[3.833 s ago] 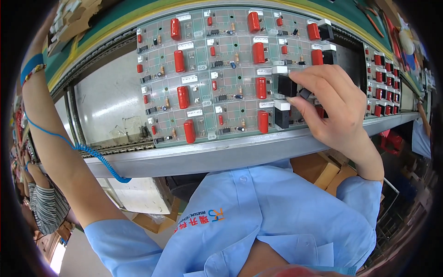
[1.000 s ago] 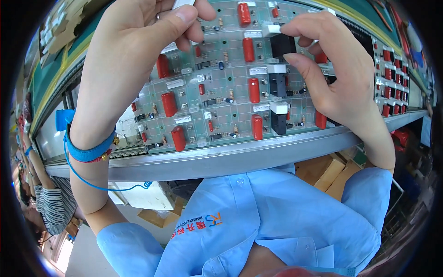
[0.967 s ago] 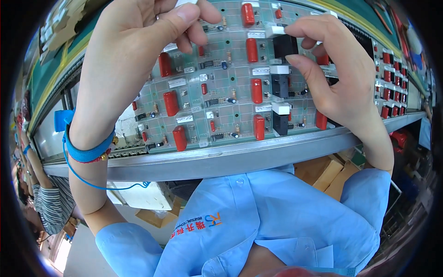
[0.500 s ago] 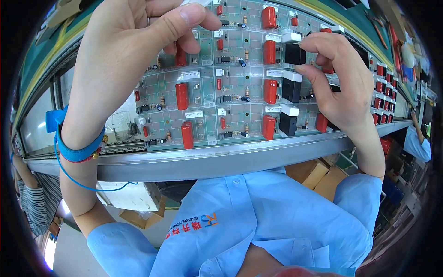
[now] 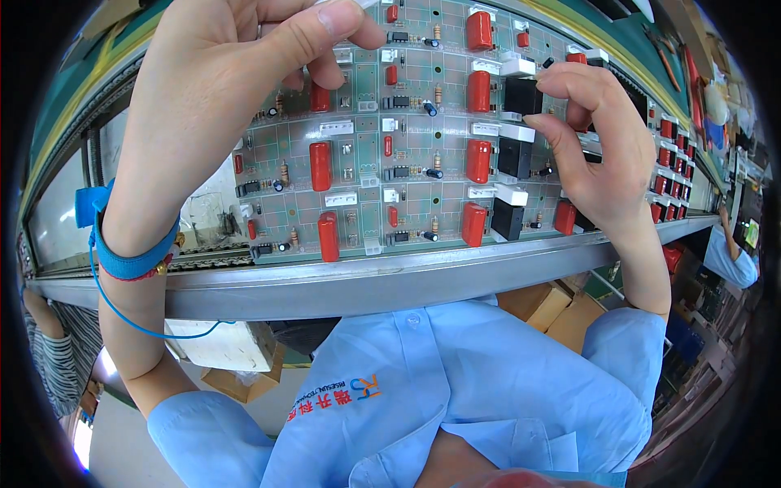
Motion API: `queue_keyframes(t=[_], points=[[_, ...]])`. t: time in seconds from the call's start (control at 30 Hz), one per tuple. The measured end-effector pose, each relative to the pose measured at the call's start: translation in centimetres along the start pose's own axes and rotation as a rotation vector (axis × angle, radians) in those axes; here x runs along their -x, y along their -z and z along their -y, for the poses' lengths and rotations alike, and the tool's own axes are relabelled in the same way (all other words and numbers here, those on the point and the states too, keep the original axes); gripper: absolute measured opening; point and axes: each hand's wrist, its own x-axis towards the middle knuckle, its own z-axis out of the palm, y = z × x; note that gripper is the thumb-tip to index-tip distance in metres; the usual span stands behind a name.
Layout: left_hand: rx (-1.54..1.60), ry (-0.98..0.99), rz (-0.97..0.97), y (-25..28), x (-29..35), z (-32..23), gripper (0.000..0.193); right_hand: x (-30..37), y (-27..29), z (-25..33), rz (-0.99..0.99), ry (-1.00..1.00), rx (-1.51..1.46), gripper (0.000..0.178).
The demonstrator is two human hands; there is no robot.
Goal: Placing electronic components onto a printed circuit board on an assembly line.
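Observation:
Clear-backed circuit boards (image 5: 407, 173) stand in rows before me, bearing red capacitors (image 5: 478, 161), white connectors (image 5: 341, 198) and black blocks that look like relays. My right hand (image 5: 602, 138) is closed at one black relay (image 5: 521, 97), with thumb and forefinger at its right-hand edges; its underside is hidden. At the upper left, above the boards, is my left hand (image 5: 236, 73). Its thumb and fingers pinch a small white piece (image 5: 363, 3), mostly cut off by the top edge, so its kind is unclear. A blue wrist strap (image 5: 134, 264) with a cord circles my left wrist.
A metal rail (image 5: 366, 285) runs along the boards' near side. More populated boards (image 5: 671, 175) continue at the right. Below the rail are cardboard boxes (image 5: 533, 305) and a white box (image 5: 228, 346). Other people's arms show at the far left (image 5: 45, 317) and far right (image 5: 732, 244).
My left hand has shifted slightly left and up, still pinching the white piece. My right hand stays at the same relay, with little movement. The whole view has moved slightly.

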Motion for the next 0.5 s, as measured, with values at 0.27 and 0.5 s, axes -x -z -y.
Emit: queue_keyframes(t=[0.27,0.5], points=[[-0.155,-0.068,0.109,0.4,-0.6,-0.4,0.031,-1.6,2.1,-1.8,-0.006,0.290,0.202,0.029],[-0.057,-0.096,0.031,-2.0,-3.6,-2.6,0.018,-10.8,5.8,-14.2,-0.354,-0.055,0.416,0.035]])
